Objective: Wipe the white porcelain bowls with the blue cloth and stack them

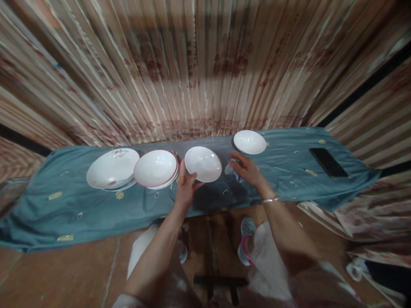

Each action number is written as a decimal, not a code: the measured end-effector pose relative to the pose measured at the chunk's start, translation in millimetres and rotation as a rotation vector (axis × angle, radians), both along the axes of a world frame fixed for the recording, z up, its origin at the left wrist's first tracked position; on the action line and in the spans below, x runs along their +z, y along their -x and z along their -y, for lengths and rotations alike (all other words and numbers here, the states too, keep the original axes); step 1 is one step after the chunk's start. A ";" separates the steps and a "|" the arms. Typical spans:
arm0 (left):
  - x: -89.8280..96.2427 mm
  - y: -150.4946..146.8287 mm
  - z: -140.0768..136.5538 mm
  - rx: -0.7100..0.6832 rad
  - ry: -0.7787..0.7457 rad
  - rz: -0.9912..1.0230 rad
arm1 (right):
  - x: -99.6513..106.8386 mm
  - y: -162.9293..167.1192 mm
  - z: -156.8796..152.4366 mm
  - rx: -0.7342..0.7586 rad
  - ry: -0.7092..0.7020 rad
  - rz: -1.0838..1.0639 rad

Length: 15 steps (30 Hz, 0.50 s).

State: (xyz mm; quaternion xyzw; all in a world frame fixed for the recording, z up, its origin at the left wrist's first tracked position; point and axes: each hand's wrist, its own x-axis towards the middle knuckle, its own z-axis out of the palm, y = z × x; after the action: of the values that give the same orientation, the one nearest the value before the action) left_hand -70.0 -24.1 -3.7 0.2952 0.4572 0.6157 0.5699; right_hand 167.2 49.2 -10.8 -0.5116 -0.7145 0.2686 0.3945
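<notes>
My left hand (pixel 186 185) grips a plain white bowl (pixel 203 164) by its near left rim, thumb on the inside and fingers beneath. The bowl is tilted a little toward me above the cloth. To its right, my right hand (pixel 244 167) is closed on a crumpled pale cloth (pixel 233 172), apart from the bowl. Behind that hand a second white bowl (pixel 249 142) sits on the table. Left of my left hand stands a stack of red-rimmed white bowls (pixel 156 168), with thin wooden sticks (pixel 175 159) partly hidden beside it.
A stack of larger flower-patterned plates (pixel 112 168) stands at the left. The narrow table is covered by a teal cloth (pixel 96 216). A black phone (pixel 329 162) lies at the right end. A pleated curtain (pixel 205 68) hangs close behind the table.
</notes>
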 end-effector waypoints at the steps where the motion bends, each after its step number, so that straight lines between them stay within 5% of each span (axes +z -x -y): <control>1: -3.1 -3.7 0.1 -0.014 0.017 -0.007 | 2.8 -1.8 1.9 -0.039 -0.035 -0.006; 6: -12.5 -19.8 0.8 -0.107 0.080 -0.062 | 5.9 10.3 13.3 0.012 -0.121 0.011; 15: -23.1 -25.1 -9.3 -0.147 0.145 -0.154 | -28.4 27.5 16.6 0.281 -0.220 0.338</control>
State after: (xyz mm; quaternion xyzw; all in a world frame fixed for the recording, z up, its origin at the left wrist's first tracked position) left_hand -45.0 -14.8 -26.8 0.3325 0.5201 0.5131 0.5964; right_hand 139.8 32.5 -39.2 -0.3990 -0.8594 0.1517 0.2815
